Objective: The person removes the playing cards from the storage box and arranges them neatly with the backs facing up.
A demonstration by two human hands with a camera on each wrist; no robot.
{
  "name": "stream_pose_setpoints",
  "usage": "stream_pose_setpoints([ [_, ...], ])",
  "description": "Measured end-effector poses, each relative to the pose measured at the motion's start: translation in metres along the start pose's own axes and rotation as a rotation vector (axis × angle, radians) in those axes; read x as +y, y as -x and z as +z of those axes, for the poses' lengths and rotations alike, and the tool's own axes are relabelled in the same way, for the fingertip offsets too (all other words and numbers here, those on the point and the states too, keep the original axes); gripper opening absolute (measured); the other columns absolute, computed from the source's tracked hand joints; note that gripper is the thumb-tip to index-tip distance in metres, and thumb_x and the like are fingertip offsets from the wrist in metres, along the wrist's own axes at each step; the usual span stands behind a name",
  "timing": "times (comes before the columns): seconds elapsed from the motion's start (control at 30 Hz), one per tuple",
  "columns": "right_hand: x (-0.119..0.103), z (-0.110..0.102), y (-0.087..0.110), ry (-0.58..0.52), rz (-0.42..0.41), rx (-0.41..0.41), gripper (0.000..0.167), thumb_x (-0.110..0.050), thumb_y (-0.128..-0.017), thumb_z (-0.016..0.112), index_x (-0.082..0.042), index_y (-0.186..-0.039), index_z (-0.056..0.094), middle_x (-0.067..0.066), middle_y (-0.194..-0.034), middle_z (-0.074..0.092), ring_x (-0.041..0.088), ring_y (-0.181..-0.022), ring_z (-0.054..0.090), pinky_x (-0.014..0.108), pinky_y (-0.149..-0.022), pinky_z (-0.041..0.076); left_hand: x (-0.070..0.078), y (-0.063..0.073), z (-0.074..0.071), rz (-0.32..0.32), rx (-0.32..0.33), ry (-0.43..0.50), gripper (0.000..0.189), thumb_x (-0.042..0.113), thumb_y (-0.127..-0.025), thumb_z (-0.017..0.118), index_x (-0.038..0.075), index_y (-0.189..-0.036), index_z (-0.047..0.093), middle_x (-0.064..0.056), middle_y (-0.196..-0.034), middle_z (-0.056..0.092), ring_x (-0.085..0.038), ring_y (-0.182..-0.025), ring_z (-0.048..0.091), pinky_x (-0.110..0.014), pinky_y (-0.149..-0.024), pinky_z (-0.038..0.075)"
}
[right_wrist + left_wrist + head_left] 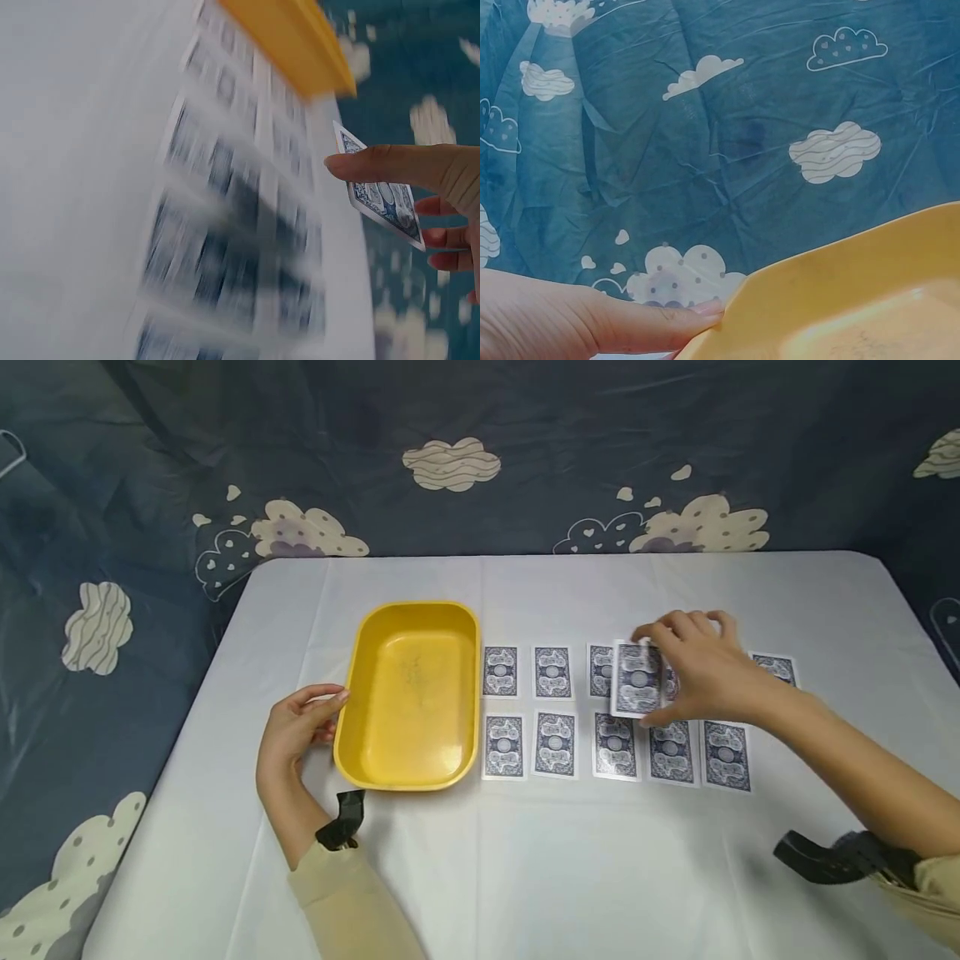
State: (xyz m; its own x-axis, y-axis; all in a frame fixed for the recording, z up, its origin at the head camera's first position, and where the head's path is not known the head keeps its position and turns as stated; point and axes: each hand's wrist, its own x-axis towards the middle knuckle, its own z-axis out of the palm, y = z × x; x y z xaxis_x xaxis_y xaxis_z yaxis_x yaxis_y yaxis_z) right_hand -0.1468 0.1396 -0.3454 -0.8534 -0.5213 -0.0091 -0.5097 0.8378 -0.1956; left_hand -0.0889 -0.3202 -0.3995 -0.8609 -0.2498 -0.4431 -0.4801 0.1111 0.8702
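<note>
My right hand (705, 664) pinches a playing card (636, 681) by its right side, blue patterned back up, above the rows of cards. In the right wrist view the thumb lies on the near face of that card (386, 206), fingers behind it. On the left, my left hand (300, 727) holds the left rim of a yellow tray (347, 727), the thumb right at the edge in the left wrist view. Face-down cards lie in two rows right of the tray, such as the front-row card (504, 747). The right hand partly hides the back row.
A white cloth covers the table (600, 860). Behind it and on the left hangs a dark blue curtain (525, 410) with cloud prints. Black straps (341, 820) sit on both wrists. The tray's floor (408, 710) shows a faint grey mark.
</note>
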Motion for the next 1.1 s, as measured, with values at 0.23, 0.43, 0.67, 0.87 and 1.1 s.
stream_pose_setpoints([
  [0.23, 0.071, 0.010, 0.067, 0.056, 0.175, -0.025, 0.101, -0.044, -0.036, 0.091, -0.011, -0.121, 0.046, 0.026, -0.114, 0.044, 0.047, -0.105, 0.034, 0.071, -0.092, 0.010, -0.001, 0.000, -0.004, 0.027, -0.015, 0.028, 0.020, 0.030, -0.079, 0.072, 0.020, -0.095, 0.064, 0.011, -0.063, 0.063, -0.005, -0.048, 0.050, -0.017, -0.048, 0.047],
  [0.43, 0.110, 0.028, 0.111, 0.045, 0.245, -0.090, 0.109, -0.056, -0.033, 0.087, -0.007, -0.121, 0.045, 0.033, -0.111, 0.043, 0.050, -0.097, 0.040, 0.066, -0.080, 0.030, -0.001, 0.000, -0.005, 0.016, -0.018, 0.051, 0.017, 0.030, -0.079, 0.073, 0.022, -0.092, 0.064, 0.011, -0.064, 0.064, -0.005, -0.048, 0.050, -0.017, -0.047, 0.047],
  [0.67, 0.131, 0.046, 0.131, -0.037, 0.270, -0.145, 0.110, -0.054, -0.035, 0.087, -0.005, -0.123, 0.043, 0.036, -0.112, 0.040, 0.052, -0.096, 0.041, 0.069, -0.074, 0.040, 0.000, 0.000, -0.005, 0.007, -0.013, 0.059, 0.016, 0.029, -0.079, 0.073, 0.022, -0.090, 0.064, 0.010, -0.063, 0.063, -0.005, -0.047, 0.050, -0.017, -0.048, 0.047],
  [0.87, 0.137, 0.054, 0.140, -0.133, 0.277, -0.133, 0.107, -0.044, -0.040, 0.090, -0.004, -0.127, 0.043, 0.034, -0.113, 0.037, 0.048, -0.093, 0.040, 0.069, -0.074, 0.040, 0.000, 0.000, -0.002, 0.008, -0.017, 0.069, 0.014, 0.028, -0.079, 0.072, 0.022, -0.090, 0.065, 0.009, -0.062, 0.063, -0.006, -0.047, 0.050, -0.017, -0.047, 0.048],
  [1.1, 0.136, 0.057, 0.148, -0.173, 0.272, -0.122, 0.107, -0.041, -0.042, 0.090, -0.007, -0.131, 0.044, 0.034, -0.111, 0.037, 0.044, -0.090, 0.040, 0.062, -0.071, 0.042, 0.000, 0.002, 0.000, 0.003, -0.030, 0.050, 0.014, 0.029, -0.080, 0.072, 0.022, -0.089, 0.065, 0.010, -0.061, 0.062, -0.006, -0.046, 0.049, -0.017, -0.047, 0.047],
])
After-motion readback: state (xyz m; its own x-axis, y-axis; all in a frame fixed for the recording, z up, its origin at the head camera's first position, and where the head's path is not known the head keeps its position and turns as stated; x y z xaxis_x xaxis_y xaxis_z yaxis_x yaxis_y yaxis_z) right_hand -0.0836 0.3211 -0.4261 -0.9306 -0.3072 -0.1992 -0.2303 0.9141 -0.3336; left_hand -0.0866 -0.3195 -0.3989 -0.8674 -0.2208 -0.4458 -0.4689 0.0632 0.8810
